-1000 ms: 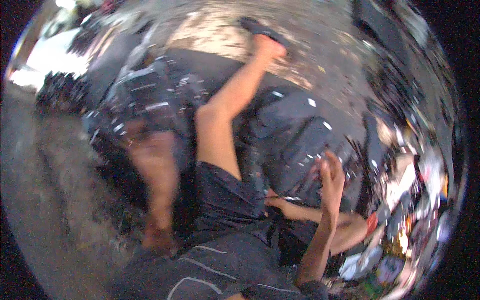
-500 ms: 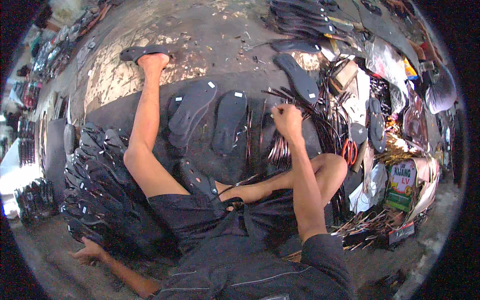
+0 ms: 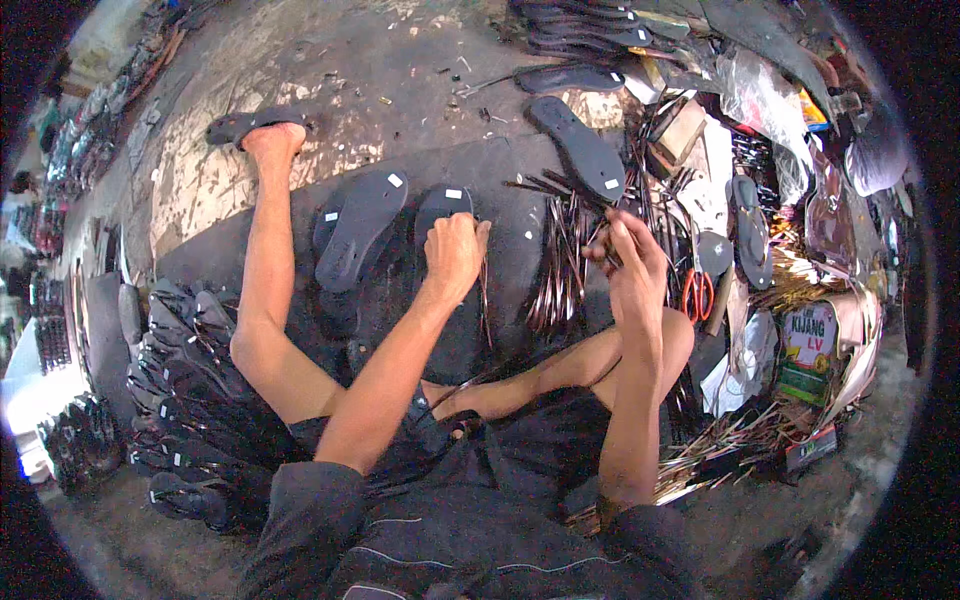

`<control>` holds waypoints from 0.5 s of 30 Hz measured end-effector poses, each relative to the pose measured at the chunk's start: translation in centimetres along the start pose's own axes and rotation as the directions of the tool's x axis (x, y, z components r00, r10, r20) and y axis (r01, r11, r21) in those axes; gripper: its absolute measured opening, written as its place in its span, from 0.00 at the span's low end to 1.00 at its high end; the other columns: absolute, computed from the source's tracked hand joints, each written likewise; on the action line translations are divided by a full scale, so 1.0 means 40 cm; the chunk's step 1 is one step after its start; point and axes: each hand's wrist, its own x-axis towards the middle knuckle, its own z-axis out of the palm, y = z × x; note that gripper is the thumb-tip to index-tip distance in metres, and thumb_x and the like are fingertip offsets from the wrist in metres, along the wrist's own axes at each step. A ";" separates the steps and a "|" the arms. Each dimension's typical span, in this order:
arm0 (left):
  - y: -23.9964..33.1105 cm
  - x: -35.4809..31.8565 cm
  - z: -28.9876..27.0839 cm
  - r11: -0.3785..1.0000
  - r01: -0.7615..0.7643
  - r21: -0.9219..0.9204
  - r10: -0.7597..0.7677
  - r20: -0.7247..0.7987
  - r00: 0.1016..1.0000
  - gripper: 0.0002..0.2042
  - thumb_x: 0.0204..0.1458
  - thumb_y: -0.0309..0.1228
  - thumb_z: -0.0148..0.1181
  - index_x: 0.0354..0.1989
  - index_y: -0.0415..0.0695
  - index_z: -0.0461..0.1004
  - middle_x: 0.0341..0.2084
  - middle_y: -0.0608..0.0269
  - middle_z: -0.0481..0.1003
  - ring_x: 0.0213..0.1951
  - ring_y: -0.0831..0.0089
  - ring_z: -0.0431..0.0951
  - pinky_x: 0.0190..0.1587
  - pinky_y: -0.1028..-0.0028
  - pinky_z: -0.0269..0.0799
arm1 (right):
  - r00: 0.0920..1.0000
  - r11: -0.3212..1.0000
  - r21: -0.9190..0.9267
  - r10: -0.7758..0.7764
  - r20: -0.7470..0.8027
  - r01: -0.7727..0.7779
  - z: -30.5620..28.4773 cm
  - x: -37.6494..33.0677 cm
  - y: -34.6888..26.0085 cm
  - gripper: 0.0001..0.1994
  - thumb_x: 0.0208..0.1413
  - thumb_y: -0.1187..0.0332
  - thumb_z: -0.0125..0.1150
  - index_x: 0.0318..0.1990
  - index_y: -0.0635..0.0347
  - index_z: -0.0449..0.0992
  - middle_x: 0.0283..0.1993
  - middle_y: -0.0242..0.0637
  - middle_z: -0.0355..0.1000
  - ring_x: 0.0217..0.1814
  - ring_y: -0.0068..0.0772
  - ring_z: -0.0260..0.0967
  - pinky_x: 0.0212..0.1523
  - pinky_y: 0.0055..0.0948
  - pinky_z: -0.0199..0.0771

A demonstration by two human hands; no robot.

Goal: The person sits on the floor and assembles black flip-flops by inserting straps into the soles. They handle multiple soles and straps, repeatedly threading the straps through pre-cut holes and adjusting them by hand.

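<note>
The person sat on the floor with one leg stretched out. The left hand was closed in a fist on a dark sole lying flat on a black mat, and seemed to grip a thin strap that trailed down from the fist. The right hand was well apart from it, fingers pinched together on the top ends of a bundle of dark straps that fanned out between the two hands. Whether it had singled out one strap or held several could not be told.

A second sole lay just left of the left hand, touching the first. Beyond the right hand lay a third sole; to its right sat red-handled scissors, with a green tin further off. A stack of finished sandals stood to the left of the outstretched leg.

To do this step well, it looked wise for the left hand to press the sole hard against the mat so it would not slide, while the right drew one strap clear of the bundle by its end, without dragging its neighbours along. The main risk seemed to be tangling the straps.
</note>
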 end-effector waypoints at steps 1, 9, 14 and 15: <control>0.031 0.010 0.011 0.999 0.021 0.028 -0.020 -0.030 0.999 0.11 0.59 0.36 0.74 0.40 0.41 0.87 0.35 0.40 0.86 0.40 0.38 0.88 0.43 0.49 0.84 | 0.999 0.996 0.084 -0.028 0.019 0.027 -0.025 -0.025 0.009 0.13 0.75 0.69 0.63 0.61 0.65 0.79 0.44 0.33 0.79 0.43 0.25 0.76 0.45 0.28 0.81; 0.069 0.060 0.057 0.978 0.197 0.068 -0.180 -0.205 0.962 0.13 0.55 0.41 0.77 0.42 0.48 0.86 0.40 0.51 0.87 0.46 0.43 0.87 0.48 0.46 0.83 | 0.974 0.961 -0.172 -0.224 -0.031 0.215 0.092 -0.125 0.017 0.09 0.67 0.73 0.71 0.51 0.63 0.85 0.41 0.27 0.81 0.40 0.15 0.72 0.40 0.19 0.72; 0.026 0.067 0.026 0.977 0.178 0.117 -0.165 -0.108 0.980 0.11 0.53 0.40 0.77 0.40 0.48 0.87 0.41 0.47 0.86 0.46 0.40 0.87 0.48 0.46 0.83 | 0.983 0.977 -0.111 -0.182 0.009 0.182 0.096 -0.180 -0.023 0.08 0.70 0.71 0.68 0.52 0.64 0.85 0.40 0.32 0.84 0.37 0.19 0.77 0.39 0.24 0.79; 0.009 0.063 0.026 0.977 0.206 0.057 -0.194 -0.171 0.966 0.11 0.52 0.39 0.77 0.38 0.46 0.88 0.39 0.50 0.87 0.42 0.44 0.88 0.46 0.51 0.84 | 0.989 0.989 -0.013 -0.147 0.020 0.147 0.095 -0.182 -0.017 0.09 0.71 0.71 0.67 0.53 0.64 0.84 0.41 0.33 0.84 0.37 0.20 0.78 0.39 0.25 0.81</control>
